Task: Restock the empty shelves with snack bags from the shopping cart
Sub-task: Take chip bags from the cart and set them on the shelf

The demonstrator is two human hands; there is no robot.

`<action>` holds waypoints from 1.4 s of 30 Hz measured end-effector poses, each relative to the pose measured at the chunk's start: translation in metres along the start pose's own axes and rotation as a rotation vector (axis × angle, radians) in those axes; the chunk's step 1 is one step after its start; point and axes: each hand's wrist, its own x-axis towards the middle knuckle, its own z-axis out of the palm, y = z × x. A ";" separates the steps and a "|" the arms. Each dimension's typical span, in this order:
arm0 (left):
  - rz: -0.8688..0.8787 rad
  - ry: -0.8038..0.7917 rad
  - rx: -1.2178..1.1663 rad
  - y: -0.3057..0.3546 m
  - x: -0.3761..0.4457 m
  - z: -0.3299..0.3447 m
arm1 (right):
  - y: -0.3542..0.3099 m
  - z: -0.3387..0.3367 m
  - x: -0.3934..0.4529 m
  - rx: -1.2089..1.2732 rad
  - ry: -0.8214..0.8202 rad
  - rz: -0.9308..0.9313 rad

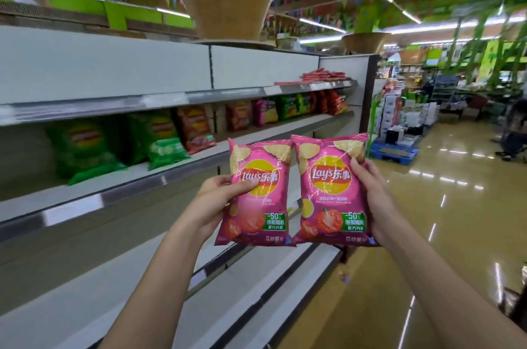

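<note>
Both hands are raised in front of the shelving, each carrying one snack bag. The left hand (pixel 219 200) grips a glossy pink plastic crisp bag with a red-and-yellow logo (pixel 258 194) by its left edge, thumb pressed across the front. The right hand (pixel 373 200) grips a second, matching pink crisp bag (pixel 332 191) by its right edge, thumb likewise on the front. The two bags are upright, faces toward the camera, side by side with their inner edges touching or just overlapping; which of the two cannot be told.

To the left runs the long white metal shelf unit (pixel 171 166). Its middle tier carries green crisp bags (pixel 85 146) at the near end and red, pink and green bags farther along. The tiers below and near the hands show bare boards. The shopping cart is not in view.

Assessment: the step in hand is carrying the pair to an open shelf position. To do it well, the bags should go in upright, logo outward, bottom seam seated first, then be pushed back to stand squarely beside like-coloured stock. Setting down one bag at a time would reduce the risk of toppling. The grip should be kept light; the bags look air-filled and their contents fragile.
</note>
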 end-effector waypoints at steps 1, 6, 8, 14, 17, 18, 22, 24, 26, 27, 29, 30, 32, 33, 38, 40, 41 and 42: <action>0.006 0.004 0.010 -0.003 0.024 0.017 | 0.000 -0.015 0.026 0.005 0.001 -0.002; 0.024 0.065 -0.018 -0.026 0.133 0.078 | 0.010 -0.076 0.157 0.018 -0.073 0.005; 0.009 0.103 -0.033 -0.037 0.174 0.102 | 0.016 -0.097 0.215 0.011 -0.132 0.026; -0.007 0.257 -0.115 -0.042 0.272 0.164 | 0.015 -0.122 0.370 0.012 -0.274 0.086; 0.004 0.346 -0.110 -0.036 0.310 0.175 | 0.023 -0.115 0.432 0.029 -0.334 0.119; 0.010 0.370 -0.102 -0.035 0.321 0.176 | 0.028 -0.112 0.450 0.035 -0.358 0.133; 0.031 0.449 -0.068 -0.040 0.373 0.175 | 0.053 -0.096 0.511 0.044 -0.447 0.172; 0.043 0.477 -0.050 -0.044 0.401 0.174 | 0.064 -0.091 0.542 0.047 -0.473 0.183; 0.045 0.493 -0.034 -0.045 0.428 0.176 | 0.071 -0.087 0.572 0.049 -0.495 0.197; 0.042 0.495 -0.031 -0.045 0.440 0.178 | 0.073 -0.086 0.587 0.046 -0.506 0.202; 0.038 0.508 -0.032 -0.044 0.461 0.184 | 0.074 -0.083 0.614 0.041 -0.519 0.207; 0.041 0.520 -0.038 -0.043 0.471 0.186 | 0.074 -0.082 0.627 0.040 -0.525 0.209; 0.046 0.550 -0.051 -0.041 0.486 0.192 | 0.075 -0.079 0.648 0.042 -0.556 0.220; 0.048 0.570 -0.051 -0.040 0.492 0.196 | 0.077 -0.077 0.656 0.057 -0.581 0.234; 0.065 0.689 -0.064 -0.043 0.502 0.211 | 0.080 -0.070 0.680 0.047 -0.740 0.239; 0.064 0.742 -0.069 -0.047 0.498 0.218 | 0.080 -0.069 0.684 0.035 -0.780 0.230; 0.063 0.759 -0.073 -0.049 0.495 0.221 | 0.081 -0.069 0.685 0.030 -0.798 0.237; 0.065 0.772 -0.076 -0.051 0.492 0.225 | 0.081 -0.070 0.686 0.025 -0.815 0.249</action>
